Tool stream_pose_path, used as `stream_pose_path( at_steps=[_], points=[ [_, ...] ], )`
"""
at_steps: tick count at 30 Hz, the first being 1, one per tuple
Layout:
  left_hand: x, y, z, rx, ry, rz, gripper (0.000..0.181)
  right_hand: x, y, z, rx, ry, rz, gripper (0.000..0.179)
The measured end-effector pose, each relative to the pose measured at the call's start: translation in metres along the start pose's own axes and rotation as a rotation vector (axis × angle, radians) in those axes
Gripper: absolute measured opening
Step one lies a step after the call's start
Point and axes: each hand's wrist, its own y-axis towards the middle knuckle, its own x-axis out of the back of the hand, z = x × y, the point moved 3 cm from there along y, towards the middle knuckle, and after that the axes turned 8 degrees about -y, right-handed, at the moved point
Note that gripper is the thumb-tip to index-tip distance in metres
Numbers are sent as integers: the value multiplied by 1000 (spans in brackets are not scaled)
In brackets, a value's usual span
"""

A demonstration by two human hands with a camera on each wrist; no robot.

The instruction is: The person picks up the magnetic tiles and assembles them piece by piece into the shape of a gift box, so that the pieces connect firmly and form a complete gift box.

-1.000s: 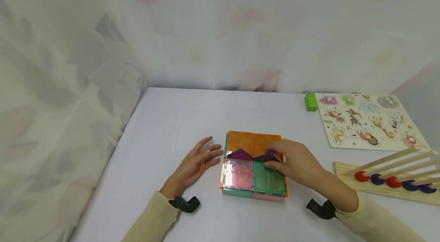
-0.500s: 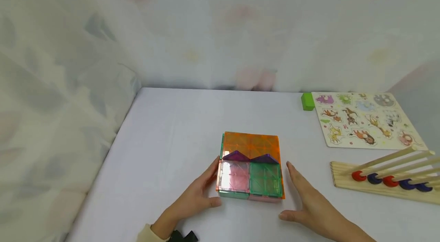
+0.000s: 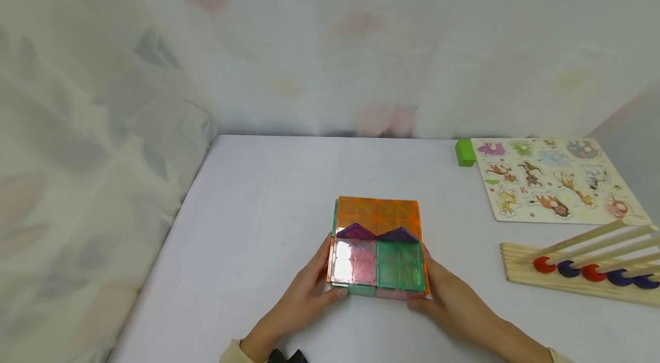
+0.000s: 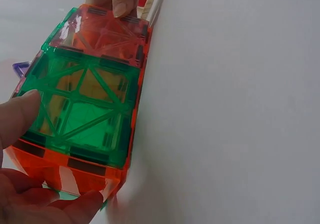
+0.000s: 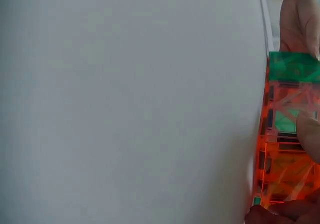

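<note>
A box built of translucent magnetic tiles stands on the table in the head view. Its top has a pink tile [image 3: 356, 263] and a green tile [image 3: 401, 265] in front, with an orange tile [image 3: 378, 215] behind. Two purple triangle tiles [image 3: 356, 231] stand up between front and back. My left hand [image 3: 304, 299] holds the box's left side, thumb on the front wall, whose green tile [image 4: 82, 104] shows in the left wrist view. My right hand [image 3: 459, 303] holds the right side, thumb at the front. Fingers along the sides are partly hidden in the head view.
An animal puzzle board [image 3: 562, 180] lies at the back right, with a green block [image 3: 466, 153] at its left corner. Nearer is a wooden peg rack [image 3: 572, 280] with red and blue rings and slanting pegs. A patterned cloth [image 3: 129, 94] borders the table's left and back.
My right hand has left the right purple triangle and come down to the box's right side. My left hand has moved in to the left side. Both hands now hold the box.
</note>
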Motion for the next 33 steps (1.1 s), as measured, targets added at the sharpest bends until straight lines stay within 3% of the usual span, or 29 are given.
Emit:
stream_pose_path(
  at_steps=[8, 13, 19, 26, 30, 33],
  points=[
    [14, 27, 1, 62, 92, -29, 92, 7, 31, -11, 57, 42, 48, 102],
    [24, 47, 10, 63, 112, -9, 92, 11, 50, -16, 105, 18, 16, 98],
    [41, 68, 20, 59, 97, 24, 91, 11, 72, -17, 168, 5, -44, 93],
    [50, 80, 26, 45, 14, 31, 90, 12, 86, -17, 144, 24, -35, 90],
    [59, 80, 26, 99, 16, 76, 86, 19, 86, -19, 129, -57, 66, 86],
    [83, 85, 15, 246, 122, 78, 78, 46, 91, -18, 107, -193, 274, 66]
  ],
)
